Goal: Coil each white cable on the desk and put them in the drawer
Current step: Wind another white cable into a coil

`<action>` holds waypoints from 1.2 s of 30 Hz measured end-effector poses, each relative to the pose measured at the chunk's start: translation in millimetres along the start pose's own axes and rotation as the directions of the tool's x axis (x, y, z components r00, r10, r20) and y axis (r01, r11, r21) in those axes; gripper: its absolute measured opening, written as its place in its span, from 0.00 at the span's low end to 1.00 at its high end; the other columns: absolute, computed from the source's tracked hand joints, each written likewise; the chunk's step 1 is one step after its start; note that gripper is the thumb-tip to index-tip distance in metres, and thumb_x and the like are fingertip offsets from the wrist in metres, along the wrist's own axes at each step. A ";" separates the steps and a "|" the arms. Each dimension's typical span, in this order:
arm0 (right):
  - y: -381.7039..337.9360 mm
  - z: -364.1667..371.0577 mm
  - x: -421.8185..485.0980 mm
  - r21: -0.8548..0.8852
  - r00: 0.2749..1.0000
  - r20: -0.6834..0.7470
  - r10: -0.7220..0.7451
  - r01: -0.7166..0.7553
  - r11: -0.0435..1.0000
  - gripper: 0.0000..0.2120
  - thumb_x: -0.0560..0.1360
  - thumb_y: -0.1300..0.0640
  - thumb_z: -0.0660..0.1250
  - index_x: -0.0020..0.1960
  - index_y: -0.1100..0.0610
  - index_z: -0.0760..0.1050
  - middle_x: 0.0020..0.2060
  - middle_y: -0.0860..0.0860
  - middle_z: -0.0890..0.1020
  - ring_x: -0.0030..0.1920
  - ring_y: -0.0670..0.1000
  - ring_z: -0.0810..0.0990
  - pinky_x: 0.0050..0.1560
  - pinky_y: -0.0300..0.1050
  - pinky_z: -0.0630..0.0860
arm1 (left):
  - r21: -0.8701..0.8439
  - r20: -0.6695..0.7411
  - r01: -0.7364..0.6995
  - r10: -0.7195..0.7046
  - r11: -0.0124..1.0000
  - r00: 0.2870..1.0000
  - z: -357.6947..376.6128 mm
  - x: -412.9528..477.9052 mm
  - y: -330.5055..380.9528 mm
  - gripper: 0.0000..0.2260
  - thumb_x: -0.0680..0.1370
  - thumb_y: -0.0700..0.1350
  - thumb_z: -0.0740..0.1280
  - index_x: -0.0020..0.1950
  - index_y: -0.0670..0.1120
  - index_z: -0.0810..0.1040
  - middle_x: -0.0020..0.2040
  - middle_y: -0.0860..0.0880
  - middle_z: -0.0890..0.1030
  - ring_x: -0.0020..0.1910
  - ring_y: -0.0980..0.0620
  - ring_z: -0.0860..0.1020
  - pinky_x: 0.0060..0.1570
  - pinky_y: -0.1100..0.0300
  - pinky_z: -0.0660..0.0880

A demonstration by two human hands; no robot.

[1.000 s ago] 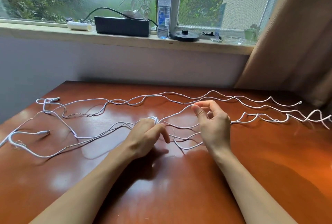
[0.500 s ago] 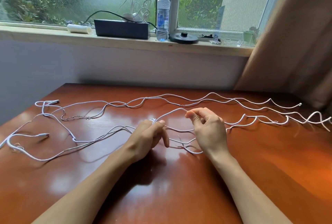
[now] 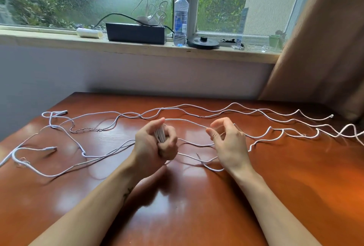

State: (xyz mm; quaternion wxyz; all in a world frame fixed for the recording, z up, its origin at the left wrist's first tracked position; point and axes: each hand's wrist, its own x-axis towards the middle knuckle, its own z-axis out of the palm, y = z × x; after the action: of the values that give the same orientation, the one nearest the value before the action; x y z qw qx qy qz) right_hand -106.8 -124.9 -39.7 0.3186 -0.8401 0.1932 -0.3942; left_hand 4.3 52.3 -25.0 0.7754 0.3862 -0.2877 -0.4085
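Several long white cables (image 3: pixel 232 110) lie in wavy lines across the reddish-brown desk (image 3: pixel 197 216). My left hand (image 3: pixel 155 145) grips a small bundle of coiled white cable (image 3: pixel 160 135) at the desk's middle. From the bundle one strand (image 3: pixel 187 122) runs right to my right hand (image 3: pixel 228 143), whose curled fingers and thumb pinch it just above the desk. Loose plug ends lie at the far left (image 3: pixel 61 112) and at the far right (image 3: pixel 331 116). No drawer is in view.
A windowsill behind the desk holds a black box (image 3: pixel 136 33), a water bottle (image 3: pixel 180 19), a white tube (image 3: pixel 89 33) and a black round disc (image 3: pixel 202 43). A brown curtain (image 3: pixel 325 38) hangs at the right. A thin twisted wire (image 3: pixel 84 130) lies among the cables.
My left hand turned palm inward, showing the coiled bundle. My right hand moved right and away from it, drawing the strand out between them.
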 end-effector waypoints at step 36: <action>-19.2 4.4 -12.8 0.202 0.902 0.338 -0.267 0.208 0.957 0.13 0.78 0.66 0.68 0.55 0.51 0.85 0.39 0.44 0.83 0.37 0.44 0.80 0.40 0.31 0.71 | 0.555 -0.300 -0.226 0.446 0.801 0.843 -16.6 18.7 -7.2 0.13 0.87 0.42 0.54 0.58 0.44 0.79 0.40 0.46 0.77 0.40 0.53 0.79 0.50 0.56 0.78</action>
State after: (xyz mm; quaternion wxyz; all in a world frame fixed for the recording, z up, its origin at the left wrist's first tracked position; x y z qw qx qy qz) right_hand -109.9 -101.9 -35.5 0.3649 -0.8869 -0.0054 -0.2831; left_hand 23.4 39.6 -37.5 0.7528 0.5920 -0.2764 -0.0800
